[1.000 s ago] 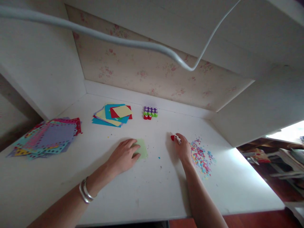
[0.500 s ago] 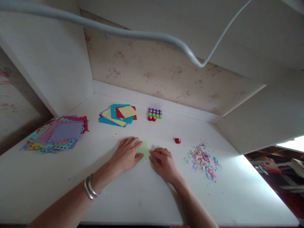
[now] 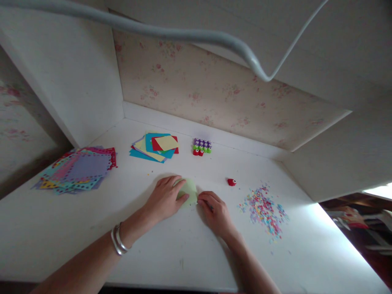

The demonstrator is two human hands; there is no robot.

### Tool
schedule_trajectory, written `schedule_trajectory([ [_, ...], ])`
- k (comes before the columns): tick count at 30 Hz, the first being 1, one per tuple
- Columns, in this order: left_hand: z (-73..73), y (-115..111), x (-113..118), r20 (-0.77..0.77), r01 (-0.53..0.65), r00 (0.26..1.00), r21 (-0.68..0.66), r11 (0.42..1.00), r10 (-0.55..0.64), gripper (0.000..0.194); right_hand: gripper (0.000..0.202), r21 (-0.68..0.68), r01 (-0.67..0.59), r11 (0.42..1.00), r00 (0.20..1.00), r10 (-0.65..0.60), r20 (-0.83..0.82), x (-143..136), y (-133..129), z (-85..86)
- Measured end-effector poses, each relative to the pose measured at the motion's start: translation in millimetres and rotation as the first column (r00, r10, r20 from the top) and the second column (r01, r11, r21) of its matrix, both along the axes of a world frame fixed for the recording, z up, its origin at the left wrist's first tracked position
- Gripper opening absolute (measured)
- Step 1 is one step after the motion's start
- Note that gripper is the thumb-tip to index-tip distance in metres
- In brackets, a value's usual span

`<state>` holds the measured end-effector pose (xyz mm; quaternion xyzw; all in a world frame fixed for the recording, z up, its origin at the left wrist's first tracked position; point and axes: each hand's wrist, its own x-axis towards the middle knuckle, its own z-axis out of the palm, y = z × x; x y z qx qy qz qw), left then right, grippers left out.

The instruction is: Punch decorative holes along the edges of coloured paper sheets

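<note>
Head view: pale green sheet [image 3: 190, 188] lies flat on white table [image 3: 159, 253], between the two hands. Left hand [image 3: 165, 200] is palm down on its left part, thumb and index finger spread apart over the paper, other fingers close together. Right hand [image 3: 216, 212] is at the sheet's right edge, thumb and index fingertips drawn together; can't tell if paper is pinched between them. Silver bangles [image 3: 118, 241] on left wrist.

Red piece with eye [image 3: 232, 182] sits alone, beyond and to the right of right hand, near scattered paper bits [image 3: 265, 208], multicolored. Toward the back wall: small purple, green and red pieces with eyes [image 3: 202, 146], grouped in rows, red ones nearest. Left of them, plain colored sheets [image 3: 167, 142], overlapping, pale yellow on top. Far left, pile of hole-edged sheets [image 3: 88, 167], purple one uppermost.
</note>
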<state>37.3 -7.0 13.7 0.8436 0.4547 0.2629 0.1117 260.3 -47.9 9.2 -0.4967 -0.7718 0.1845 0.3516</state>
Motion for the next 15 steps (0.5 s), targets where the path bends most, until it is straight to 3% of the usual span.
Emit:
schedule_trajectory([
  [5, 16.2, -0.4, 1.9, 0.242, -0.071, 0.968, 0.020, 0.997, 0.064, 0.025, 0.017, -0.109, 0.086, 0.990, 0.960, -0.112, -0.256, -0.6, 0.8, -2.7],
  [7, 25.4, -6.1, 4.2, 0.323, -0.012, 0.946, -0.077, 0.997, 0.036, 0.022, 0.017, -0.164, 0.091, 0.982, 0.915, -0.148, -0.375, -1.6, 3.1, -6.0],
  [9, 31.1, -14.7, 8.9, 0.382, 0.121, 0.924, -0.266, 0.956, -0.011, 0.033, 0.017, -0.224, 0.077, 0.971, 0.860, -0.178, -0.477, -2.8, 5.0, -7.5],
  [11, 31.6, -24.3, 15.9, 0.447, 0.271, 0.894, -0.484, 0.832, -0.031, 0.042, 0.023, -0.306, 0.053, 0.951, 0.801, -0.224, -0.556, -4.0, 5.4, -5.2],
  [13, 28.3, -32.6, 23.6, 0.521, 0.401, 0.853, -0.657, 0.638, 0.001, 0.044, 0.031, -0.373, 0.025, 0.928, 0.747, -0.265, -0.610, -5.4, 4.0, 0.7],
  [15, 24.8, -38.2, 30.0, 0.585, 0.497, 0.807, -0.749, 0.438, 0.085, 0.045, 0.034, -0.400, 0.002, 0.917, 0.705, -0.285, -0.649, -7.2, 1.5, 8.0],
])
